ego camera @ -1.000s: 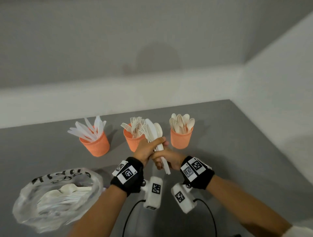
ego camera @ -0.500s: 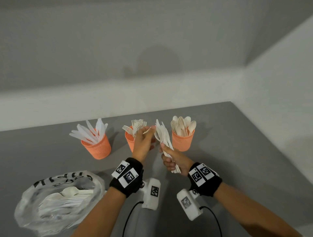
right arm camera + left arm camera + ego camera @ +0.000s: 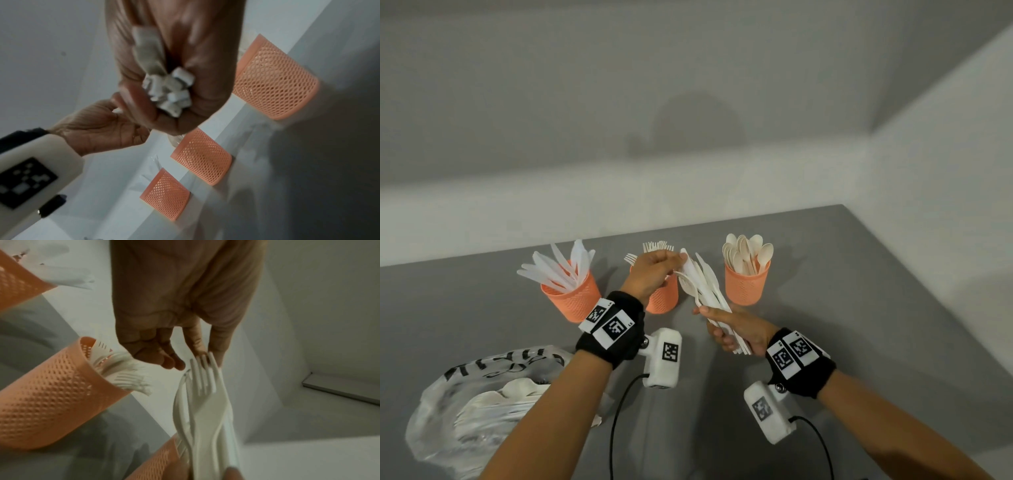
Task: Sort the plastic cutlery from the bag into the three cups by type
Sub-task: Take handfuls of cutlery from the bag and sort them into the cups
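Three orange mesh cups stand in a row: knives in the left cup, forks in the middle cup, spoons in the right cup. My right hand grips a bundle of white cutlery by its handles, whose ends show in its fist. Above the fork cup, my left hand reaches to the bundle's top. Its thumb and forefinger pinch the tines of a fork in the bundle.
A crumpled clear plastic bag holding more white cutlery lies at the front left of the grey table. White walls close the table's back and right sides. Wrist camera cables hang below both forearms.
My left hand has moved right from the fork cup to the top of the bundle and taken a fork's tines. My right hand has drawn the bundle slightly right and lower.
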A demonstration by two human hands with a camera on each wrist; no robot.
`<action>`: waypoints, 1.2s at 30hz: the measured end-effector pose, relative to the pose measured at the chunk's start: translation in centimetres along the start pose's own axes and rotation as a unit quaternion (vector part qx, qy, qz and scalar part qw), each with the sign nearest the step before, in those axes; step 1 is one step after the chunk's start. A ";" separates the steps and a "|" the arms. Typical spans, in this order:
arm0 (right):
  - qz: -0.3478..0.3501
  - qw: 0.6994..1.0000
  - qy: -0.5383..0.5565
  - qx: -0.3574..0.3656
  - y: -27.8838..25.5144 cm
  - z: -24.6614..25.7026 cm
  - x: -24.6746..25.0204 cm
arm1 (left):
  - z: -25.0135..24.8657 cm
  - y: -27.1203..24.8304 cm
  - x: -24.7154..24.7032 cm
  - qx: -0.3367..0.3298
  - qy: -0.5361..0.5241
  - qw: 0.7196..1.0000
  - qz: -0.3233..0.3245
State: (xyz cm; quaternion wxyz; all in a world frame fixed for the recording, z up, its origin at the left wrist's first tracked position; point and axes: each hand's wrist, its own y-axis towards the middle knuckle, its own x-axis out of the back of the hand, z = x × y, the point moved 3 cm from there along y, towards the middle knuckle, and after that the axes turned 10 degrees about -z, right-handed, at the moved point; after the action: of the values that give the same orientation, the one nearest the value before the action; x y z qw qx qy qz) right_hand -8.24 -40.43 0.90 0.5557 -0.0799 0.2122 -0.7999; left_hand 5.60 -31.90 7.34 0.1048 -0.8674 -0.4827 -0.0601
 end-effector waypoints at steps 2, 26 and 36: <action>-0.020 0.999 -0.015 0.020 0.2 0.0 0.3 | -0.7 0.2 0.3 -0.021 -0.047 0.998 -0.042; -0.277 0.908 -0.200 0.241 1.5 -0.5 2.0 | -1.2 -1.7 -2.1 -0.051 -0.072 0.986 -0.138; -0.334 0.884 -0.173 0.276 0.5 -0.1 1.5 | 0.4 -3.2 -6.6 -0.062 0.024 0.988 -0.137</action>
State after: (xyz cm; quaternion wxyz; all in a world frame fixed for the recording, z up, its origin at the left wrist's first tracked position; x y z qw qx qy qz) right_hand -8.42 -41.91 0.41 0.2826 -0.1262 -0.1562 -0.9380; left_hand -0.57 -35.64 6.00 0.0529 -0.7961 -0.5900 -0.1243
